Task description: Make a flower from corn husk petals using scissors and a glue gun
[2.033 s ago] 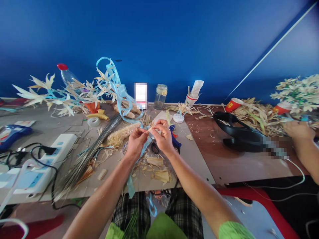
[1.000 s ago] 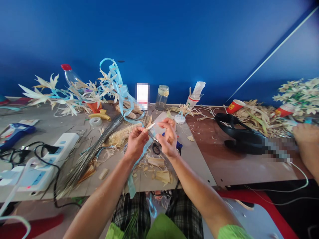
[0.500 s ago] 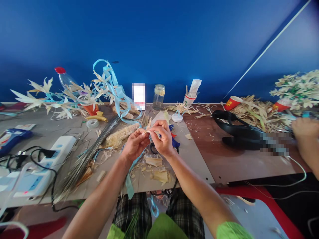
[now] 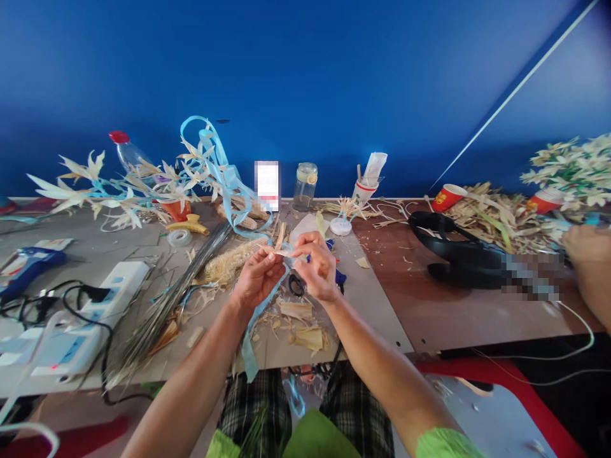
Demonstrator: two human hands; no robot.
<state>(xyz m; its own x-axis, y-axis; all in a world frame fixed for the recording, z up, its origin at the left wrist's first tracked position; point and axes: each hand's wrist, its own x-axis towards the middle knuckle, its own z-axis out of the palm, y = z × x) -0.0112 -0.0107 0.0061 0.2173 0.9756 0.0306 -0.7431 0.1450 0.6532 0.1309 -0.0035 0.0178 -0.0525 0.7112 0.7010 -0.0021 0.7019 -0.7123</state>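
Note:
My left hand [image 4: 259,278] is closed, pinching a small pale corn husk piece [image 4: 281,238] between thumb and forefinger above the table. Close on its right, my right hand [image 4: 316,266] has its fingertips bent at the end of the same husk, in what looks like a pinch. A thin part of the husk spans the two hands. Black-handled scissors [image 4: 296,285] lie below, partly covered by my right hand. Pale blue ribbon [image 4: 248,356] trails beneath my left hand. A bundle of thin wires [image 4: 165,305] and a corncob [image 4: 229,261] lie left of it.
A white power strip [image 4: 114,289] and a blue glue gun [image 4: 33,270] lie left. Husk flowers [image 4: 128,207], a glass jar [image 4: 305,187] and a paper cup [image 4: 365,191] stand behind. Another person's hand [image 4: 589,254] is at right, beyond a black object [image 4: 458,267].
My right hand has shifted slightly right, widening the gap from my left hand, with more of the husk showing between them. My left hand stays nearly in place.

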